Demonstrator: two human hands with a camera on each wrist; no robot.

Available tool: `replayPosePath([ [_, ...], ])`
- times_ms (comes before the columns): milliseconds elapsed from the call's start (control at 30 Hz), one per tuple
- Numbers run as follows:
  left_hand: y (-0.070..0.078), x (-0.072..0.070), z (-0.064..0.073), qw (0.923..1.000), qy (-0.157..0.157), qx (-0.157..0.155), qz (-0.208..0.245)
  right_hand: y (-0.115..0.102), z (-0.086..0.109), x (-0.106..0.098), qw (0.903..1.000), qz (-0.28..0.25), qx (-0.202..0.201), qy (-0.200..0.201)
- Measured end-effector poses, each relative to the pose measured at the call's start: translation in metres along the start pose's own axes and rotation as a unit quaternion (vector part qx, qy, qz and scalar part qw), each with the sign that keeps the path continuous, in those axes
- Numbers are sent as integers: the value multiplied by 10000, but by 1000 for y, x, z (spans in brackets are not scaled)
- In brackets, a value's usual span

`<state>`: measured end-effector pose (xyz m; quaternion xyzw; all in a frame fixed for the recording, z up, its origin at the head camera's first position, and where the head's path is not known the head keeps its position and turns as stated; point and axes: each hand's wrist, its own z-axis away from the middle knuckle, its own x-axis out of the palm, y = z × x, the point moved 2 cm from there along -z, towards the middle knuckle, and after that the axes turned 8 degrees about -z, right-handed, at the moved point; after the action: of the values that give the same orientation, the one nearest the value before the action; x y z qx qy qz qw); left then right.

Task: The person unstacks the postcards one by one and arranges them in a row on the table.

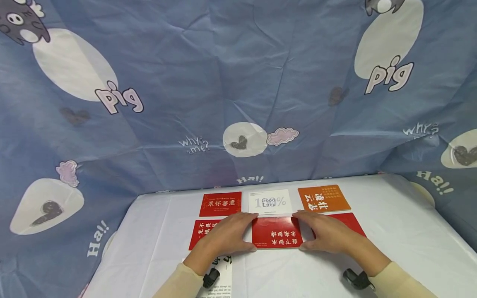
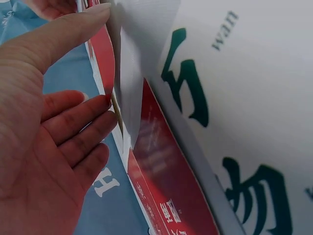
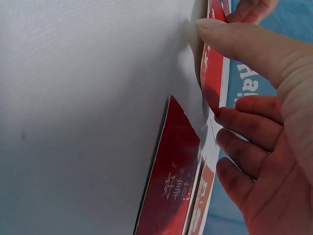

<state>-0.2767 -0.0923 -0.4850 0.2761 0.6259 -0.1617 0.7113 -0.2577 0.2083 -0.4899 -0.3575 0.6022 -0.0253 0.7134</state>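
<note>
A red card (image 1: 275, 232) with white Chinese characters lies in the middle of the front row, both hands at its short ends. My left hand (image 1: 231, 234) holds its left end, thumb at the near corner and index finger at the far corner. My right hand (image 1: 328, 231) holds the right end the same way. In the left wrist view the red card (image 2: 101, 58) stands between thumb and fingertips. The right wrist view shows the red card (image 3: 211, 78) edge-on, slightly bowed, between thumb and fingers.
Behind lie a red card (image 1: 220, 204), a white "Good Luck" card (image 1: 269, 202) and an orange card (image 1: 324, 198). Red cards flank the held one, left (image 1: 199, 231) and right (image 1: 352, 223). A white card (image 1: 223, 285) lies near the left forearm. A blue patterned curtain (image 1: 238, 91) rises behind the white tabletop (image 1: 156, 240).
</note>
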Motion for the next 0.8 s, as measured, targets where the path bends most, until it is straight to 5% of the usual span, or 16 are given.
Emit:
replayPosePath([
  [800,-2,6,6,9997,-107,-208,-75,-5,-5,6,9995,-68,194,-228],
])
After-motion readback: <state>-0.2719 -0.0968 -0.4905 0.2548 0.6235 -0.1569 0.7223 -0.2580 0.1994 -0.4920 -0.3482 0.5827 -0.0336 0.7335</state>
